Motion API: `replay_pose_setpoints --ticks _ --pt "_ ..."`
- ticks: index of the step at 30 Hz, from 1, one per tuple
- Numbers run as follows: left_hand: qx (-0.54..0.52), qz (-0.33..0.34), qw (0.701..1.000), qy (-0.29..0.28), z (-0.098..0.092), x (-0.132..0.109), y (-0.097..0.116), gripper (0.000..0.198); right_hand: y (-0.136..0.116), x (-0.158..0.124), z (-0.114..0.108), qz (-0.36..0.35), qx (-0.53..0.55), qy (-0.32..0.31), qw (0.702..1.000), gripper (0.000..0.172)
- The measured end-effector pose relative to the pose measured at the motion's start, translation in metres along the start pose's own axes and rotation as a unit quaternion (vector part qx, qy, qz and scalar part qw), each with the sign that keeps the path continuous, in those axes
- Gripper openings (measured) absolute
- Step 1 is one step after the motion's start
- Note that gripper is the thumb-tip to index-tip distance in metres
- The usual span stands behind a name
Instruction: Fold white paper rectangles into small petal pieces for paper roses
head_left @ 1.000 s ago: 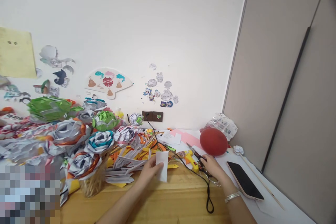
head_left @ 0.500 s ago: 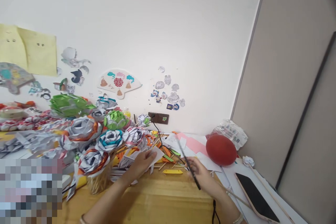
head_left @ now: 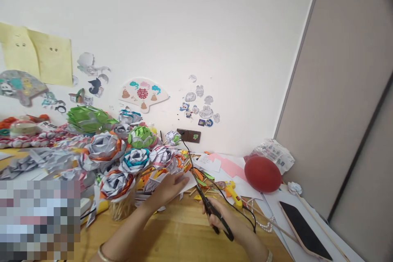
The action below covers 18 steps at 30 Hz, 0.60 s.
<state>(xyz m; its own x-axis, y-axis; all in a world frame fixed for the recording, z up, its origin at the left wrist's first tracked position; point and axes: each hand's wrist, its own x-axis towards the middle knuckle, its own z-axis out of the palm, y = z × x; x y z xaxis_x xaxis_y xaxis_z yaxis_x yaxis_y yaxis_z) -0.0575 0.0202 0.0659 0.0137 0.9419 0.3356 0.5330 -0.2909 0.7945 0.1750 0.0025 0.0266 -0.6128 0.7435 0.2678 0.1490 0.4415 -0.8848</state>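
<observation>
My left hand (head_left: 170, 188) pinches a small piece of white paper (head_left: 190, 181) above the wooden table. In my right hand (head_left: 226, 214) is a pair of black scissors (head_left: 205, 199), its handles around my fingers. The blades point up and left and reach the right edge of the paper; whether they are cutting it I cannot tell. Just beyond my right hand lies a yellow glue gun (head_left: 233, 195) among scraps and a black cord. Left of my left hand, a paper flower with orange edges (head_left: 117, 184) stands over a bundle of sticks (head_left: 120, 209).
Many folded paper flowers, including a green one (head_left: 89, 118), crowd the left side of the table (head_left: 181, 233). A red balloon (head_left: 263, 174), a string of beads (head_left: 266, 226) and a phone (head_left: 303, 229) are at the right. Behind is a wall socket (head_left: 193, 135).
My right hand has brought the scissors left, up to the paper in my left hand. The glue gun and beads now show more fully. The view has shifted slightly.
</observation>
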Motion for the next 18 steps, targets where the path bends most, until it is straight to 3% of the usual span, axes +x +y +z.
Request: replay_pose_setpoints --ticks 3,7,18 --pt "0.013 0.040 0.999 -0.021 0.002 -0.002 0.002 0.034 0.000 -0.002 -0.001 0.004 0.038 -0.041 0.998 0.051" --pt "0.031 0.058 0.997 -0.040 0.001 -0.001 0.000 0.033 -0.003 -0.004 -0.001 0.007 0.048 -0.051 0.998 0.053" --pt "0.060 0.076 0.994 -0.052 0.000 -0.003 0.003 0.031 -0.018 -0.004 0.003 0.000 0.047 -0.036 0.998 0.054"
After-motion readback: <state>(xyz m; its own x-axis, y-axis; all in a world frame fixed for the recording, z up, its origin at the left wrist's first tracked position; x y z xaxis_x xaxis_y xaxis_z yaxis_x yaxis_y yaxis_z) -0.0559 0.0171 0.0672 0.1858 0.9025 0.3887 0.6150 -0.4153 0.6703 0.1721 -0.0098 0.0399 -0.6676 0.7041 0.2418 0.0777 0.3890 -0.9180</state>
